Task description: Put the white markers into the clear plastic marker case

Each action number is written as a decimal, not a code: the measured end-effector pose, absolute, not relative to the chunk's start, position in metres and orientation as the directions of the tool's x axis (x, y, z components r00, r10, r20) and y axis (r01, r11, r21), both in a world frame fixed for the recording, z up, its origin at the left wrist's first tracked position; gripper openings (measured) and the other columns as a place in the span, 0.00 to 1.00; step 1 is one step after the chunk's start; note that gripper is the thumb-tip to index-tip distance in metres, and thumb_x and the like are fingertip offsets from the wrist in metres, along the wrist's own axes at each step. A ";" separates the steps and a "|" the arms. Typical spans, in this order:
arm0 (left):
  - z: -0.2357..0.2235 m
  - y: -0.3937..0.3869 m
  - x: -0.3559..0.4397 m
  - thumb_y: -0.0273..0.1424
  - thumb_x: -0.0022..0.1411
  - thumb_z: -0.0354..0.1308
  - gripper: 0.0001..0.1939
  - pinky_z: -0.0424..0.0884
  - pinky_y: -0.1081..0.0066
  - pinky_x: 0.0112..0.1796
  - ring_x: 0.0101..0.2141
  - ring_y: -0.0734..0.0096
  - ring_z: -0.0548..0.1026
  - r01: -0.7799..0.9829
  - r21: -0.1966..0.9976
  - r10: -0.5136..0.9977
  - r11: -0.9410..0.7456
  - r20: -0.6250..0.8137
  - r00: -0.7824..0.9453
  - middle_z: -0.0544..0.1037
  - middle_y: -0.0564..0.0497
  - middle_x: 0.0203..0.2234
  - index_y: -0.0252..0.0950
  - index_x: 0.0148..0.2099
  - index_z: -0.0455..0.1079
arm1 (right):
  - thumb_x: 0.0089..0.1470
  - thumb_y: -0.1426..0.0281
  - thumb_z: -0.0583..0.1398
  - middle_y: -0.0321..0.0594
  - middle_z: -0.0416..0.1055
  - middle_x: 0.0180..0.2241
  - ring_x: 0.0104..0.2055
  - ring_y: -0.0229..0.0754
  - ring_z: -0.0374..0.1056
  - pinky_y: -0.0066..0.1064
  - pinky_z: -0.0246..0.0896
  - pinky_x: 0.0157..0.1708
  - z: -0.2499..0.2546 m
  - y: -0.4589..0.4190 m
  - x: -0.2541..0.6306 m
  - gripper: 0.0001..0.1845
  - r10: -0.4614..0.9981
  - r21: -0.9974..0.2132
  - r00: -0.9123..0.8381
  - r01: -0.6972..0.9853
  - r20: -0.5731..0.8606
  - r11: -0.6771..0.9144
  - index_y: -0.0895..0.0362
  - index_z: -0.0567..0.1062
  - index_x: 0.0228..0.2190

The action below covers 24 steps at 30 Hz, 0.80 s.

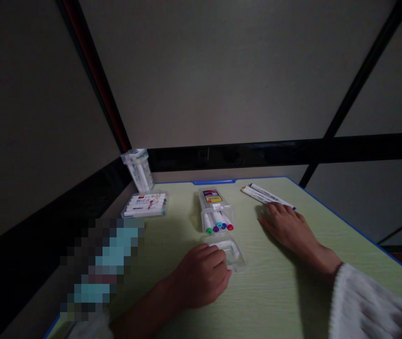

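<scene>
My left hand point(204, 274) is closed, its fingers curled, over the near left part of a clear plastic lid point(238, 260). What those fingers hold, if anything, is hidden. Just beyond the lid lies a clear marker case point(201, 200), its near end open. Capped markers point(219, 219) with green, purple, blue and red ends show at that opening. Palm down, my right hand point(289, 228) lies at the near end of several loose white markers point(264, 194), its thumb apart from its fingers. The fingertips are at the markers; whether they grip them is unclear.
At the left, a flat clear case of markers point(146, 205) lies in front of an upright clear container with white markers point(140, 174). A blurred-out patch point(112, 261) covers the table's left side. The pale green tabletop point(264, 301) has a blue edge and meets a wall behind.
</scene>
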State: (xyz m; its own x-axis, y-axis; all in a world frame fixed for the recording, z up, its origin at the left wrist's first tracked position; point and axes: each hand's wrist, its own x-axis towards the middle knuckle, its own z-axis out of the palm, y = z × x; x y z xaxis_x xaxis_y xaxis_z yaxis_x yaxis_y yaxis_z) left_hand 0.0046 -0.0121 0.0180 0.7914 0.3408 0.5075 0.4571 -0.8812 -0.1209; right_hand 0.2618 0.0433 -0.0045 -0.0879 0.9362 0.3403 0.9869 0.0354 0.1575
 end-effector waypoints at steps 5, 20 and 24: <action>0.018 -0.012 0.004 0.25 0.61 0.46 0.13 0.59 0.71 0.26 0.24 0.72 0.64 0.454 -0.118 0.335 -0.883 0.519 0.786 0.67 0.53 0.21 0.34 0.24 0.61 | 0.55 0.67 0.53 0.52 0.67 0.43 0.44 0.52 0.62 0.40 0.59 0.38 -0.004 0.050 0.267 0.16 0.937 0.147 -0.066 0.989 0.344 0.016 0.62 0.65 0.44; 0.019 -0.012 0.004 0.26 0.62 0.45 0.14 0.59 0.71 0.25 0.23 0.73 0.64 0.454 -0.148 0.321 -0.879 0.522 0.791 0.66 0.53 0.21 0.34 0.23 0.61 | 0.54 0.71 0.52 0.50 0.67 0.39 0.37 0.49 0.65 0.35 0.57 0.31 -0.005 0.058 0.275 0.13 0.944 0.084 -0.011 0.996 0.330 -0.018 0.62 0.69 0.41; 0.019 -0.013 0.004 0.25 0.61 0.45 0.14 0.59 0.70 0.25 0.24 0.73 0.64 0.450 -0.144 0.318 -0.881 0.524 0.790 0.66 0.53 0.21 0.34 0.23 0.61 | 0.54 0.72 0.50 0.50 0.67 0.38 0.36 0.48 0.65 0.35 0.57 0.31 -0.006 0.058 0.275 0.13 0.941 0.078 -0.035 0.997 0.335 0.010 0.60 0.69 0.39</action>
State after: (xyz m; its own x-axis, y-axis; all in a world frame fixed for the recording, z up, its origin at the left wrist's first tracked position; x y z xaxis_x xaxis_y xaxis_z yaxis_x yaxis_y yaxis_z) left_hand 0.0038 -0.0125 0.0187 0.7901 0.3179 0.5240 0.4499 -0.8815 -0.1436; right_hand 0.2753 0.0585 -0.0055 -0.0351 0.9414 0.3353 0.9969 0.0095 0.0775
